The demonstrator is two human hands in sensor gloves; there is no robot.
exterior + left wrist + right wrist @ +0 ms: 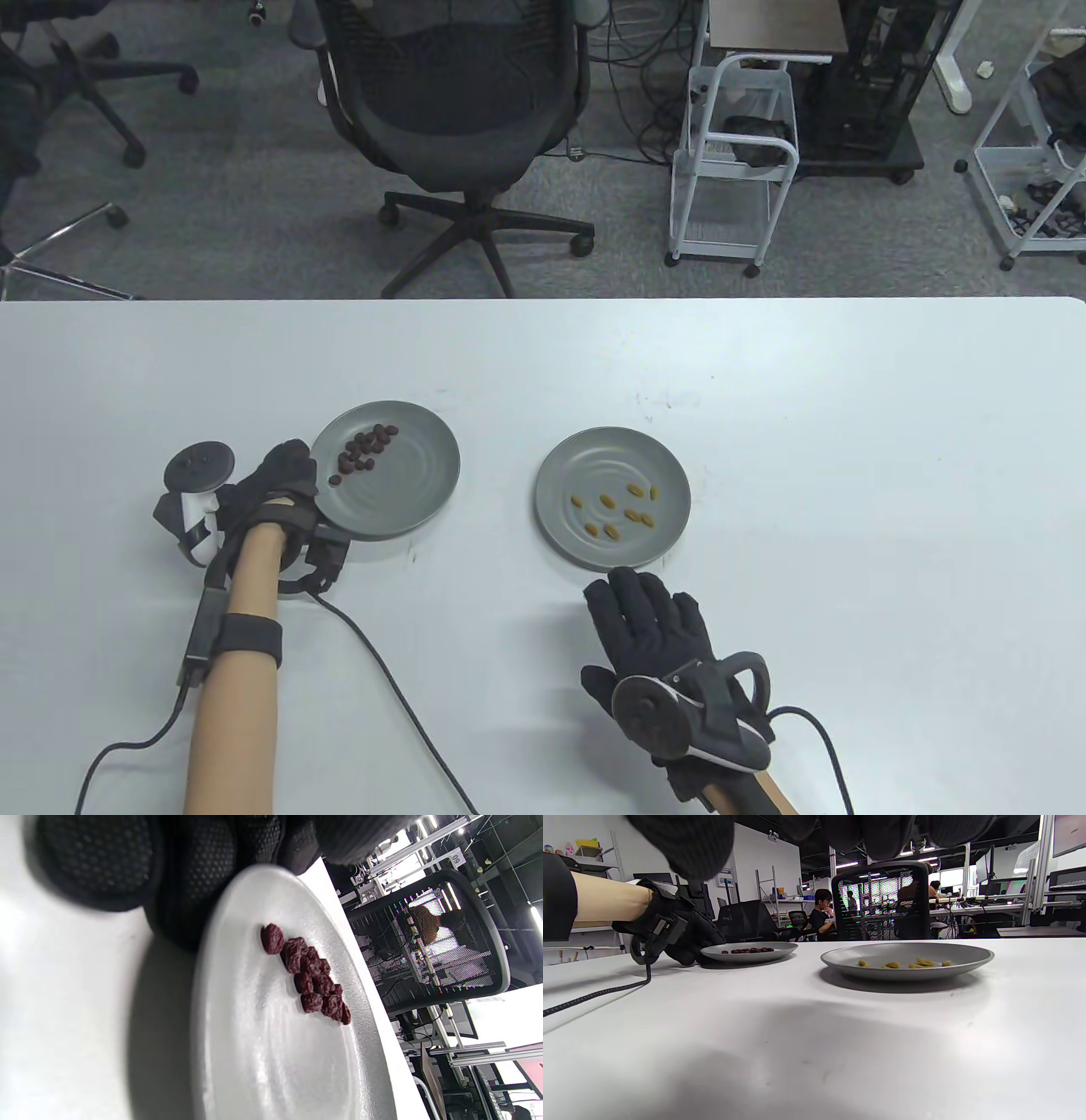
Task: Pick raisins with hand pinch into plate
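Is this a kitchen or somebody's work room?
Probably an office or lab, not a kitchen. Behind the white table stands a black mesh office chair, cables trail across grey carpet beside a white rolling cart, and the right wrist view shows a person at a desk.

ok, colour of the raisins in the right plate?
Golden yellow raisins on the grey right plate; table view shows it best.

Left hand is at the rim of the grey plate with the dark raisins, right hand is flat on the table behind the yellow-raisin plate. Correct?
Not quite: in the table view the right hand lies in front of the round grey plate with yellow raisins, nearer the person. The left hand is at the rim of the dark-raisin plate.
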